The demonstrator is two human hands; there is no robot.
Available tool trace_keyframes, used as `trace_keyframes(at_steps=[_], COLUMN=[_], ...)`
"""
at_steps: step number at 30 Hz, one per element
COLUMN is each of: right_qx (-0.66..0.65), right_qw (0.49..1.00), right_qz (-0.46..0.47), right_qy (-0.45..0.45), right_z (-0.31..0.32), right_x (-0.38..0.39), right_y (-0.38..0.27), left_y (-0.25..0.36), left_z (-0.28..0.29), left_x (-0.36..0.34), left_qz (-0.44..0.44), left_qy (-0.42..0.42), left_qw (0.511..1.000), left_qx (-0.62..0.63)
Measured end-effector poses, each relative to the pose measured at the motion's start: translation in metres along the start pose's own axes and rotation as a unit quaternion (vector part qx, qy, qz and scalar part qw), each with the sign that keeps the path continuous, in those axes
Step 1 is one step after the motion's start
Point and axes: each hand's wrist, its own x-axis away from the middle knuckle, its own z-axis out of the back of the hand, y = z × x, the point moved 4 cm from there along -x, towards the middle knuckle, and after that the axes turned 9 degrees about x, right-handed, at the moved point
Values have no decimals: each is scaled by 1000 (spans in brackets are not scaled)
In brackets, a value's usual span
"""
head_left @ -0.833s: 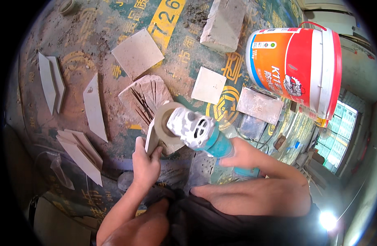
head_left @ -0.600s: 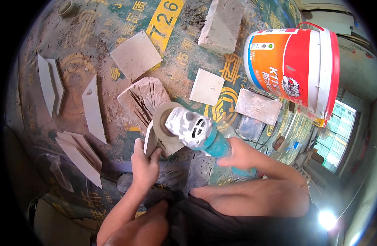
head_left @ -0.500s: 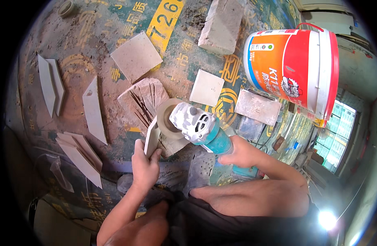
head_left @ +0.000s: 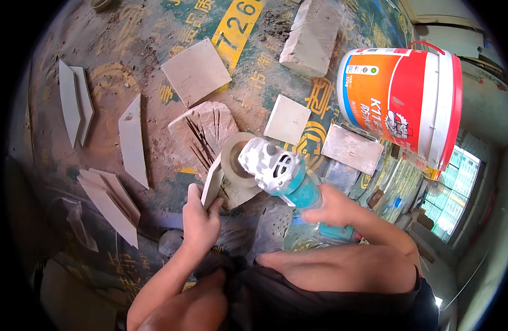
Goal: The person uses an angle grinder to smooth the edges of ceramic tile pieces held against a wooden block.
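My left hand (head_left: 202, 220) pinches a pale tile piece (head_left: 212, 182) that stands on edge between thumb and fingers. My right hand (head_left: 330, 205) is wrapped round the teal body of an angle grinder (head_left: 276, 168) with a white-and-grey patterned head. The grinder's round disc (head_left: 235, 163) sits right beside the tile's edge; whether they touch I cannot tell. Under them lies a pinkish stone block (head_left: 204, 127) scored with dark cut lines, its near part hidden by the disc and tile.
Cut tile strips (head_left: 133, 143) lie at left, with a stacked group (head_left: 110, 204) nearer me. Square tiles (head_left: 196, 73) and a smaller tile (head_left: 287, 119) lie beyond the block. A long block (head_left: 312, 41) is at the back; a red-orange bucket (head_left: 400, 99) stands at right.
The whole view has shifted slightly, so things appear a little further right. Both hands keep their grips, and the grinder stays against or close to the tile.
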Motion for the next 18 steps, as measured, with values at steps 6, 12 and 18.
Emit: trace_keyframes(at_steps=[6, 12, 18], right_qx=[54, 62, 14], right_qw=[998, 998, 999], right_qz=[13, 4, 12], right_qy=[-33, -5, 32], right_z=[-15, -1, 5], right_x=[5, 3, 3], right_y=[-9, -4, -6], left_y=[-10, 3, 0], left_z=[0, 0, 0], left_x=[0, -1, 0], left_qz=[-13, -1, -13], left_qy=[5, -6, 1], left_qw=[1000, 1000, 1000], left_qx=[17, 9, -2])
